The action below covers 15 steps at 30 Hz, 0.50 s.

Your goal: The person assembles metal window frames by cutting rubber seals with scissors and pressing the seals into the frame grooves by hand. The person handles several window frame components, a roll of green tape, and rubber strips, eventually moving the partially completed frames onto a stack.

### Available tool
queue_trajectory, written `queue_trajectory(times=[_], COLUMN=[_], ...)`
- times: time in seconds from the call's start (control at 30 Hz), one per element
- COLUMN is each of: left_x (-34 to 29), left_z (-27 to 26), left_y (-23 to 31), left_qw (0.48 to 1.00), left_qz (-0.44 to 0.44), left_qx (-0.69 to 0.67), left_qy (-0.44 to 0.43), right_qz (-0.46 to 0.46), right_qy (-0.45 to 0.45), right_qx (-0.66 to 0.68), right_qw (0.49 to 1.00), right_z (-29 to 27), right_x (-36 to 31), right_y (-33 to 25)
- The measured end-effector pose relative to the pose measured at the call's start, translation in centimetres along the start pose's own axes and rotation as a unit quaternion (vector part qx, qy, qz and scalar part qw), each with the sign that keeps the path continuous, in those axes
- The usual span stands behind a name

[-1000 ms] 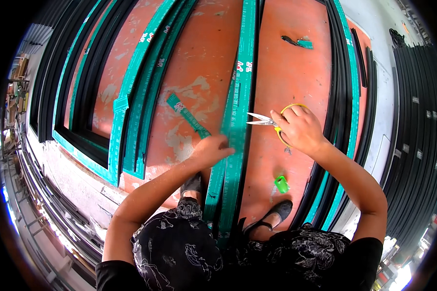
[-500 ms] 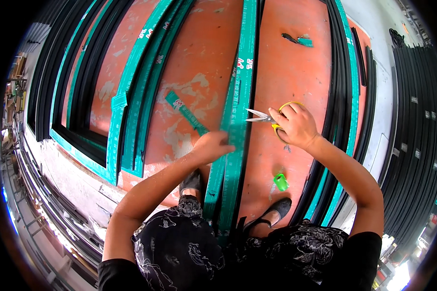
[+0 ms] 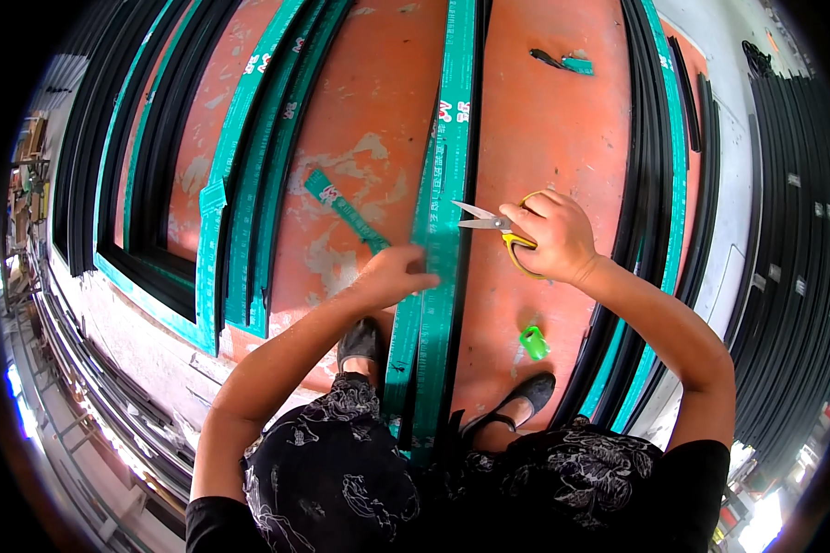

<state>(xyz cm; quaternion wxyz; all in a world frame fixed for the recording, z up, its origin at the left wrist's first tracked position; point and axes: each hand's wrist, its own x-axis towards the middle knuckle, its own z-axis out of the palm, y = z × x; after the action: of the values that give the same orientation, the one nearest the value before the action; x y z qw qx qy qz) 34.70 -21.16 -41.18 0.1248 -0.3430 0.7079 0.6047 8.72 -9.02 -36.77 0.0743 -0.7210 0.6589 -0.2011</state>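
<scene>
My right hand (image 3: 560, 238) is closed round the yellow handles of a pair of scissors (image 3: 500, 223). Their blades are parted, with the tips over the edge of a long black bar faced with green printed film (image 3: 450, 170). My left hand (image 3: 389, 275) is beside that bar, its thumb apart from the curled fingers and reaching over the green film. A short strip of green film (image 3: 346, 210) runs up to the back of this hand; its lower end is hidden there, so whether the hand touches it is unclear.
Black and green-faced bars (image 3: 235, 175) lie at the left, more (image 3: 650, 184) at the right. On the worn orange surface (image 3: 544, 138) are a small bright green object (image 3: 533, 343) and a black-and-green scrap (image 3: 576, 65). Dark lengths (image 3: 793, 258) are stacked far right. My shoes (image 3: 358, 343) stand astride the bar.
The scissor blades have spread wider, and their tips have moved slightly left with my right hand. My left hand's thumb and fingers show more clearly apart. The view has shifted a little.
</scene>
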Motion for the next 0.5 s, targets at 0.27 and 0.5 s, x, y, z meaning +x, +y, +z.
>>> queue_trajectory(times=[0.27, 0.5], left_x=[0.2, 0.0], left_z=[0.6, 0.6], left_y=[-1.7, -1.2], left_qw=[0.999, 0.999], left_qz=[-0.014, -0.011], left_qx=[-0.037, -0.033], left_qy=[0.013, 0.016], right_qz=[-0.156, -0.076], right_qy=[0.063, 0.058], right_qx=[-0.108, -0.059], right_qw=[0.98, 0.994], right_z=[-0.6, 1.1], right_x=[1.4, 0.5], right_y=[0.5, 0.6])
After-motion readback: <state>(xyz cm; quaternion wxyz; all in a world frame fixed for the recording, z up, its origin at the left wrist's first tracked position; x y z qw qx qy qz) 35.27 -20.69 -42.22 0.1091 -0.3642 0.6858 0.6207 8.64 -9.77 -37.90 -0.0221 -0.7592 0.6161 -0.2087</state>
